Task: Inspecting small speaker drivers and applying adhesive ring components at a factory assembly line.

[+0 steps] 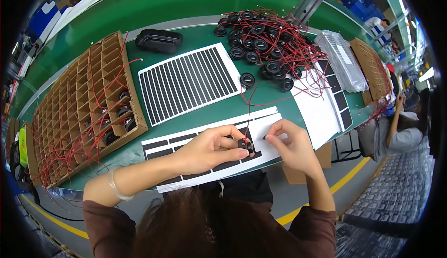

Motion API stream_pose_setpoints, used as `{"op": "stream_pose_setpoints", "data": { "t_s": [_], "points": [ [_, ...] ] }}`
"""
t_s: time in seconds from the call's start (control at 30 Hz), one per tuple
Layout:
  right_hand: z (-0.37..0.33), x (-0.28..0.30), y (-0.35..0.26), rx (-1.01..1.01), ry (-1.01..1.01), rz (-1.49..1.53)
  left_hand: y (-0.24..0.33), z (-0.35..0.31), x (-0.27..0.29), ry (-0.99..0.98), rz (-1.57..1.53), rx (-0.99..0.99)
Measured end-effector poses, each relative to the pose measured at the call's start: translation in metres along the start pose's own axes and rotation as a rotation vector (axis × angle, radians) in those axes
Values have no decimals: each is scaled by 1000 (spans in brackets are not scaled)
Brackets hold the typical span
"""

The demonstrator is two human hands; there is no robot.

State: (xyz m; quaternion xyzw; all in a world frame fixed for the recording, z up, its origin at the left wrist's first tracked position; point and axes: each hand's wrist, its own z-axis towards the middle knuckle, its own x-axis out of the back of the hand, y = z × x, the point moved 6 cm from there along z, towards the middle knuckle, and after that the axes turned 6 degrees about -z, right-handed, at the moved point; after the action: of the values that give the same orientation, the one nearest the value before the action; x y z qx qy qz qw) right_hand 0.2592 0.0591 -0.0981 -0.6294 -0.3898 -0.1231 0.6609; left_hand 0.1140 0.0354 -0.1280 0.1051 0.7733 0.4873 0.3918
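My left hand [207, 151] grips a small round black speaker [245, 146] with red wires, fingers closed around its edge. Close to its right, my right hand [294, 147] pinches a small black piece [265, 138] between thumb and finger; it looks like an adhesive patch, too small to be sure. Both hands are over white sheets printed with black rectangles [226, 166] near the front table edge. Beyond them lie a lone speaker [247, 80] and a sheet of narrow black strips [188, 85].
A divided cardboard box [77, 111] with several wired speakers stands left. A heap of speakers [260, 44] with tangled red wires lies at the back, beside a black case [159, 40]. White sheets [316, 118], a plastic-wrapped pack [343, 60] and another box [371, 69] are right. Another person [405, 134] sits farther right.
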Motion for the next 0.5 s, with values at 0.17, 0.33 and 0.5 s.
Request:
{"op": "stream_pose_setpoints", "data": {
  "t_s": [0.17,0.33,0.5],
  "points": [
    [14,21,-27,67,68,199,22,-4,2,33,-179,-94],
    [35,38,-101,285,39,393,79,-30,-1,67,-209,-341],
    [52,40,-159,480,-41,299,120,-56,5,136,-76,-525]
  ]
}}
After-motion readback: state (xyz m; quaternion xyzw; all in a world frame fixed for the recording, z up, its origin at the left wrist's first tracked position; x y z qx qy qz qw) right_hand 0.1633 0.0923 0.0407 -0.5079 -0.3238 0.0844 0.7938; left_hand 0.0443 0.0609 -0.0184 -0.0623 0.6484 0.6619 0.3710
